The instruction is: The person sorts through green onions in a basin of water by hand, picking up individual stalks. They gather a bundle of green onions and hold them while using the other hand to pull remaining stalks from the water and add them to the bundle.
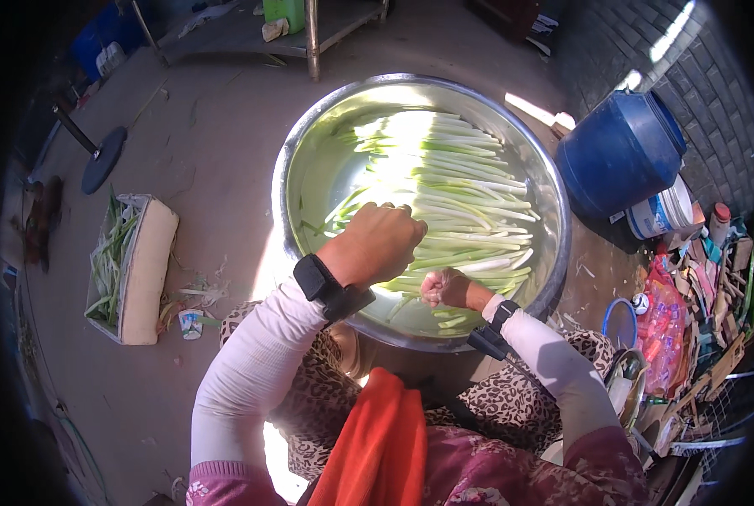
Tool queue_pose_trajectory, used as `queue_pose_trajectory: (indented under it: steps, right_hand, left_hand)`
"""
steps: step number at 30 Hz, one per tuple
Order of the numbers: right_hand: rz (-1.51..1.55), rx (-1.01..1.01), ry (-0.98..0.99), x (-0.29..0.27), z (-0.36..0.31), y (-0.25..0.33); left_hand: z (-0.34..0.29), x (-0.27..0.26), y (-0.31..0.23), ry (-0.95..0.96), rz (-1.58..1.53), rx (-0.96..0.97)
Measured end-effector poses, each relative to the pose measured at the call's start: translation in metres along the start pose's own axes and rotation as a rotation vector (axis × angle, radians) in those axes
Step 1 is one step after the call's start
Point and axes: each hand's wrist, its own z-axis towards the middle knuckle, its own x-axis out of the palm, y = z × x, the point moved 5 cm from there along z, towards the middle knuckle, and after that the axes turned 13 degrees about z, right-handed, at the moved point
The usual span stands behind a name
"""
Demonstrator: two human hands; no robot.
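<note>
In front of me a wide metal basin [562, 244] holds water and many green onions [478, 198], lying side by side with their white ends mostly to the right. Bright sunlight washes out part of the bundle. Over the near left part of the basin, my left hand [377, 243] is closed with its knuckles up; its fingertips are hidden. My right hand [448, 288] is closed too, lower and to the right above the near onions. Whatever either hand grips, I cannot make out.
A blue barrel [617, 156] and a white bucket [659, 211] stand right of the basin, near a heap of scraps and a red bag of bottles [662, 337]. On the left, a white box [151, 270] holds green trimmings. Table legs [312, 38] rise beyond the basin.
</note>
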Motion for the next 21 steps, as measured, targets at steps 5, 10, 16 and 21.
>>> queue_pose_trajectory:
  steps: [5, 10, 16, 21]
  right_hand:
    - [0.248, 0.098, -0.097, -0.022, -0.031, 0.029]
    - [0.287, 0.032, -0.180, -0.045, -0.065, 0.052]
    - [0.317, -0.076, -0.351, -0.117, -0.138, 0.089]
    - [0.476, -0.244, -0.667, -0.190, -0.248, 0.106]
  left_hand:
    - [-0.001, -0.004, 0.000, -0.014, -0.019, -0.012]
    - [0.002, -0.006, -0.001, -0.065, -0.026, 0.023]
    - [0.006, -0.005, -0.004, -0.042, -0.005, -0.006]
    - [0.005, -0.005, -0.001, -0.044, -0.007, -0.009]
